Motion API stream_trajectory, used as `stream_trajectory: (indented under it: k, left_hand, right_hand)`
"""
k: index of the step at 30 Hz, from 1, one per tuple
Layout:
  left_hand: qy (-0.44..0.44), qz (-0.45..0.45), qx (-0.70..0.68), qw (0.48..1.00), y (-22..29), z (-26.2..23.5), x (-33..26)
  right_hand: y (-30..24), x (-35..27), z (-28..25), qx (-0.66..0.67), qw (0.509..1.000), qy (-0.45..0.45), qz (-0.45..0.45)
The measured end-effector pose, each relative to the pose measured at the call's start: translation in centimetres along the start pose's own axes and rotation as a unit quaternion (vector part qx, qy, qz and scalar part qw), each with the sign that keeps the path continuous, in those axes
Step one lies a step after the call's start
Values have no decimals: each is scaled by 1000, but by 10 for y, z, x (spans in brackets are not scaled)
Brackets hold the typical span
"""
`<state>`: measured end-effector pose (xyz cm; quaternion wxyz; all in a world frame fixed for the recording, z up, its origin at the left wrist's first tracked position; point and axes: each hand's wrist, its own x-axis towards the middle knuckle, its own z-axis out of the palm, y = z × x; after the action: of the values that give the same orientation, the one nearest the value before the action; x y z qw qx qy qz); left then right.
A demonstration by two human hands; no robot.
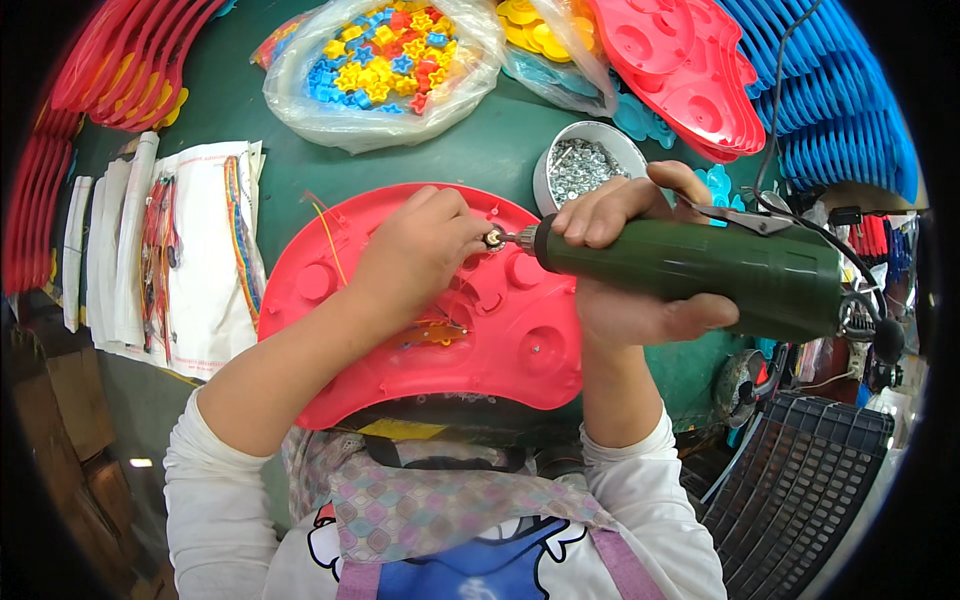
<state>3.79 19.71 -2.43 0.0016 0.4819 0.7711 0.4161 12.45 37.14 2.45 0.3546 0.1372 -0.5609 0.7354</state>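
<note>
Driver (700,270) clenched in R hand (640,265) – bit (513,239) on a small round part (494,239) at shell's 1–2 o'clock. L hand (425,245) fingertips touch that part; can't tell if they pinch it. Red shell (505,345) lies mid-table (300,175), inner side up. Looks approx. midway: wires (457,297) laid in, but a yellow wire (332,240) trails loose at 10–11 o'clock, no cover on, fixing of round part seemingly unfinished – screw depth can't be seen. Driver axis approx. 3-to-9, bit toward 9; shell's long axis ditto, concave edge facing 6.
</note>
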Motion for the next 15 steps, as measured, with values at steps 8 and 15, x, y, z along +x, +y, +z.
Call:
stream_trajectory:
  k: [8, 15]
  left_hand:
    - [-25, 36, -17, 999, -4, -8, -2]
    - [-34, 38, -12, 999, -5, -10, -1]
  right_hand:
    - [6, -5, 7, 65, 998, -1, -24]
    - [5, -6, 8, 46, 999, -8, -24]
